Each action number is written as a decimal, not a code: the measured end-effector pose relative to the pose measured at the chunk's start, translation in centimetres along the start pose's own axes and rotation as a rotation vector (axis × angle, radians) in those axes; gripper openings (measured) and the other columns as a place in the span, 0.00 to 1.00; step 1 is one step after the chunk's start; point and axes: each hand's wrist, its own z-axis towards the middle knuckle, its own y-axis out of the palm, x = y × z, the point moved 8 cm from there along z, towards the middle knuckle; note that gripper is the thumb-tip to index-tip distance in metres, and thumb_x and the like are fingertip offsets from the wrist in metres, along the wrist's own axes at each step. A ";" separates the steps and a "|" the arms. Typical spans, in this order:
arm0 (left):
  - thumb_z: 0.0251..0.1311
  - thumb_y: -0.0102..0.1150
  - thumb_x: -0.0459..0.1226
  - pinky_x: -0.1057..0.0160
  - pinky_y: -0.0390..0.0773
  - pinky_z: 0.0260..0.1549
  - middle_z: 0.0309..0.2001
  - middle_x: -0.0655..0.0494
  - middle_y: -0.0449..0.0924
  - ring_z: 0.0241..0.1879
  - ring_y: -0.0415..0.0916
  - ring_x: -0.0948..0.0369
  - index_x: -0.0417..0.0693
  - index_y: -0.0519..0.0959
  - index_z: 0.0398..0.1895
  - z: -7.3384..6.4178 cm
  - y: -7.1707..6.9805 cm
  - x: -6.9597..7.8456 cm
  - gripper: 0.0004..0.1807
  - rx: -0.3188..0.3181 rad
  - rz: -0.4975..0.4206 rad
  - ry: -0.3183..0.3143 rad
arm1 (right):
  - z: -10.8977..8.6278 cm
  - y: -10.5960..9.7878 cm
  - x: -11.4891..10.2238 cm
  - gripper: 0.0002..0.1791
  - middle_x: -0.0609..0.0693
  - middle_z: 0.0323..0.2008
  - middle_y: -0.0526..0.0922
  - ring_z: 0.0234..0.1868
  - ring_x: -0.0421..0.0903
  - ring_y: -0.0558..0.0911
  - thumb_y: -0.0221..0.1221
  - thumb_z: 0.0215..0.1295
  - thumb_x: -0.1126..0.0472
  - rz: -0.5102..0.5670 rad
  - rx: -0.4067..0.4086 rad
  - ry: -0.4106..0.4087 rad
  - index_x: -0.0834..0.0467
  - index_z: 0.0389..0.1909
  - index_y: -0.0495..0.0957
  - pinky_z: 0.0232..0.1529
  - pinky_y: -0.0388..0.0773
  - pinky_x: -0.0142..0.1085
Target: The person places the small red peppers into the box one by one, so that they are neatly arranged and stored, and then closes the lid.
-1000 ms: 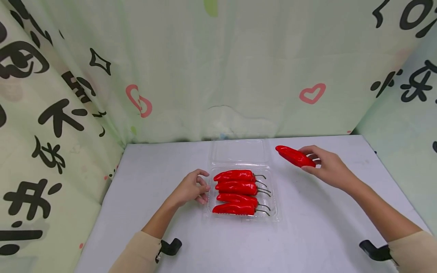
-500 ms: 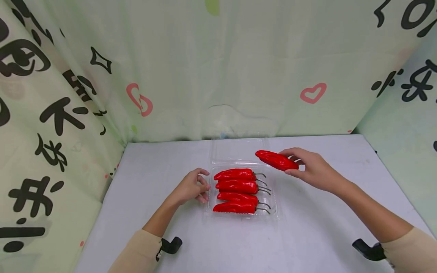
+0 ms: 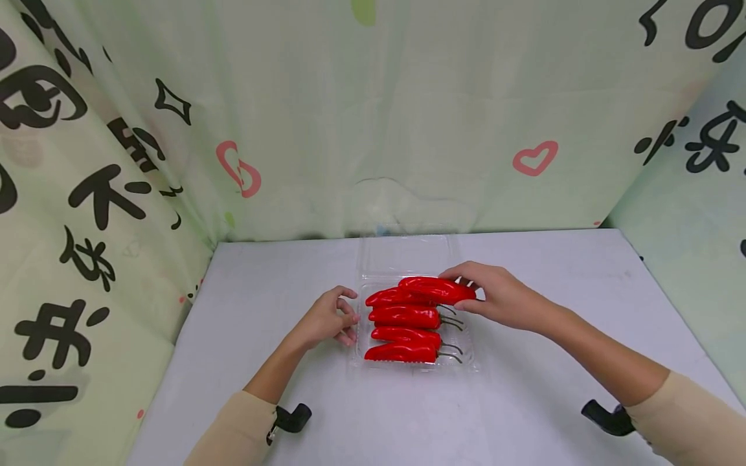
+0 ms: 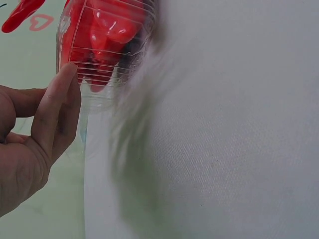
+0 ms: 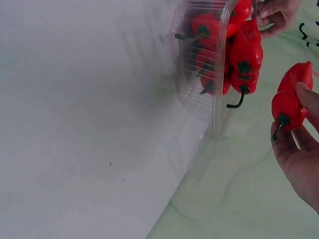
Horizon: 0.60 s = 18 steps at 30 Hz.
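Note:
My right hand pinches a red chili pepper between thumb and fingers, above the back row of a clear plastic clamshell box. In the right wrist view, the green stem of the held pepper points down past the fingers. Several more red peppers lie side by side in the box, stems toward the right. My left hand has loosely bent fingers at the box's left edge. In the left wrist view, a fingertip rests against the box's ribbed wall.
The box's transparent lid lies folded back toward the rear edge of the white table. A printed curtain hangs behind the table and along its sides.
My right hand has carried the pepper leftward and slightly nearer, from beside the box to over its back row. The left hand has stayed at the box's left edge.

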 end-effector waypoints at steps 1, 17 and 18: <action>0.69 0.60 0.29 0.60 0.88 0.25 0.40 0.45 0.79 0.23 0.85 0.56 0.40 0.67 0.67 0.0 0.0 0.0 0.25 0.000 0.000 0.000 | 0.1 0.3 -0.2 0.30 0.45 0.51 0.84 0.46 0.41 0.82 0.73 0.60 0.65 0.007 -0.011 -0.005 0.54 0.63 0.77 0.40 0.86 0.30; 0.70 0.60 0.29 0.60 0.88 0.24 0.40 0.45 0.79 0.23 0.85 0.56 0.40 0.67 0.67 0.1 0.0 -0.1 0.25 0.005 0.011 0.005 | 1.4 4.2 -2.6 0.28 0.46 0.58 0.81 0.55 0.43 0.80 0.72 0.63 0.61 0.041 -0.160 -0.050 0.52 0.64 0.77 0.46 0.85 0.30; 0.70 0.60 0.29 0.60 0.88 0.24 0.40 0.45 0.79 0.23 0.85 0.56 0.40 0.67 0.67 0.1 0.0 -0.1 0.25 0.006 0.011 0.005 | 1.4 4.4 -2.7 0.28 0.46 0.58 0.81 0.55 0.43 0.80 0.72 0.63 0.61 0.039 -0.164 -0.053 0.52 0.64 0.77 0.46 0.86 0.30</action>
